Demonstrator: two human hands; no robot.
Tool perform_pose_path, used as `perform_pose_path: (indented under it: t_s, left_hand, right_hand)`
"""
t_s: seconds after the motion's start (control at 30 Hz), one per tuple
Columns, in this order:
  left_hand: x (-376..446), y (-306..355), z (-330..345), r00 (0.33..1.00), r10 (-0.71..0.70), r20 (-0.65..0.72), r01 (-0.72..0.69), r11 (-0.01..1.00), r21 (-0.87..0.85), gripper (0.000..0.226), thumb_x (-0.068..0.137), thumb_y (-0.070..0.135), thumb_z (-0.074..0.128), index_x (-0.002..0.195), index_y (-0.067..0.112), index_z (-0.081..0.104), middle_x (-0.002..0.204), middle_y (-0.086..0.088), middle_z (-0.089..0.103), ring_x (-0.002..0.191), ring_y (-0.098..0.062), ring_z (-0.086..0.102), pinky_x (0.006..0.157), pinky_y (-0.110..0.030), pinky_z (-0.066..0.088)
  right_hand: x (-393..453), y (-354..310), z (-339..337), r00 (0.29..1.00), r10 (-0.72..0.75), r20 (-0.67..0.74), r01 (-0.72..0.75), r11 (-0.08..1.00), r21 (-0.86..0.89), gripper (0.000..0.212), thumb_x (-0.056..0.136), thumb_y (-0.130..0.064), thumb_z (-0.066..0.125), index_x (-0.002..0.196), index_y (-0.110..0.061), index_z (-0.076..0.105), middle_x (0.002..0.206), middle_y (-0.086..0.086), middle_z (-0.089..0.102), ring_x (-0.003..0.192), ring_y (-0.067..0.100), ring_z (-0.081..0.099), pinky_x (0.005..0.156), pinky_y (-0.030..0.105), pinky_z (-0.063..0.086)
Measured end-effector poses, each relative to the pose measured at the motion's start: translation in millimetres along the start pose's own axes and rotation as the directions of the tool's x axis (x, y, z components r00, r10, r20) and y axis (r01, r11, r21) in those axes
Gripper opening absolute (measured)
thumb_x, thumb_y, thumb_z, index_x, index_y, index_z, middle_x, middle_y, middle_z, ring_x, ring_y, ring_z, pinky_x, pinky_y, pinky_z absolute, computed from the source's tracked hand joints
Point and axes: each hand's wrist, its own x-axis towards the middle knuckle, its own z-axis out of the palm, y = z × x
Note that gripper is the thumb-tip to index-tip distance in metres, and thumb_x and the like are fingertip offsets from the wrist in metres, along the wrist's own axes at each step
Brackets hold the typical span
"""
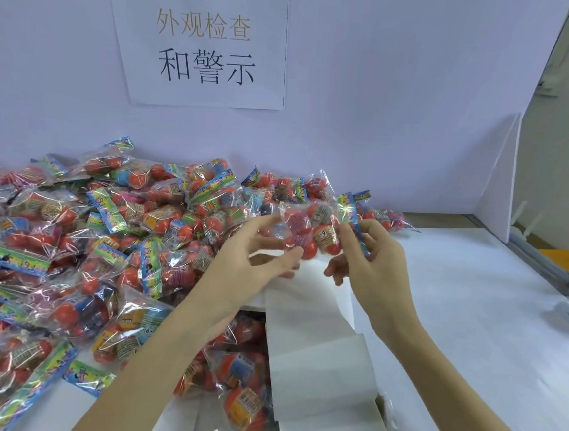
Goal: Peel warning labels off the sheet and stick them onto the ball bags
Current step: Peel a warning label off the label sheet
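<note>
Between the fingertips of both hands hangs a clear plastic bag of orange-red balls [309, 229], lifted above the white table [473, 317]. On the bag's near-left edge the left hand [255, 261] pinches with thumb and forefinger, its other fingers loosely spread. On the bag's far-right side the right hand [372, 260] grips the blue printed header, fingers curled narrowly. Below the fingers lie folded white paper sheets [311, 321]; whether labels remain on them cannot be told. Left of the fingers spreads a heap of similar ball bags [85, 232], backed by a white wall sign with Chinese characters [205, 43].
</note>
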Motion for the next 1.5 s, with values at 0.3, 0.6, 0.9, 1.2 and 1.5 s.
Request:
perform_pose_path:
  t_s: [0.3, 0.6, 0.9, 1.2, 1.5]
  left_hand:
    - [6, -6, -15, 0.997, 0.055, 0.053, -0.051, 0.995, -0.083, 0.047, 0.089, 0.002, 0.077, 0.130, 0.021, 0.065, 0.090, -0.007, 0.079, 0.091, -0.032, 0.079, 0.082, -0.025, 0.060]
    - [1, 1, -15, 0.986, -0.029, 0.166, 0.024, 0.999, 0.031, 0.042, 0.085, 0.061, 0.077, 0.115, 0.031, 0.079, 0.096, 0.006, 0.077, 0.068, -0.020, 0.064, 0.064, -0.027, 0.055]
    - [11, -8, -20, 0.994, -0.088, 0.071, 0.105, 0.951, -0.292, 0.057, 0.088, 0.020, 0.082, 0.137, 0.003, 0.058, 0.121, -0.023, 0.074, 0.101, -0.044, 0.074, 0.092, -0.057, 0.061]
    - [7, -4, -10, 1.000, -0.003, -0.025, 0.002, 0.999, -0.036, 0.062, 0.083, 0.059, 0.078, 0.131, 0.021, 0.064, 0.121, 0.002, 0.077, 0.103, -0.014, 0.075, 0.096, -0.035, 0.055]
    - [8, -6, -18, 0.977, 0.160, -0.142, -0.146, 0.984, 0.104, 0.039, 0.105, 0.032, 0.063, 0.102, -0.006, 0.069, 0.099, -0.033, 0.064, 0.089, -0.021, 0.055, 0.091, -0.034, 0.046]
  right_hand:
    - [3, -5, -5, 0.994, 0.081, 0.070, -0.090, 0.986, 0.138, 0.024, 0.108, -0.023, 0.057, 0.097, -0.002, 0.057, 0.051, -0.005, 0.039, 0.040, 0.014, 0.030, 0.039, 0.020, 0.028]
    - [4, -5, -13, 0.956, 0.040, 0.291, -0.097, 0.978, 0.186, 0.030, 0.105, -0.023, 0.061, 0.095, 0.005, 0.066, 0.053, -0.008, 0.025, 0.044, 0.010, 0.020, 0.043, 0.017, 0.024]
    - [-2, -3, 0, 0.972, -0.002, 0.236, 0.028, 0.994, -0.107, 0.016, 0.099, -0.034, 0.070, 0.108, -0.021, 0.070, 0.087, -0.010, 0.069, 0.080, 0.008, 0.064, 0.068, 0.026, 0.054]
    - [6, -5, -14, 0.958, 0.043, 0.285, -0.041, 0.999, -0.016, 0.022, 0.101, -0.023, 0.068, 0.094, -0.002, 0.069, 0.071, 0.001, 0.066, 0.063, 0.015, 0.058, 0.065, 0.026, 0.048]
    - [4, -7, -12, 0.946, -0.031, 0.324, 0.052, 0.997, -0.056, 0.023, 0.101, -0.022, 0.067, 0.084, -0.008, 0.071, 0.067, -0.001, 0.058, 0.061, 0.014, 0.044, 0.061, 0.028, 0.037]
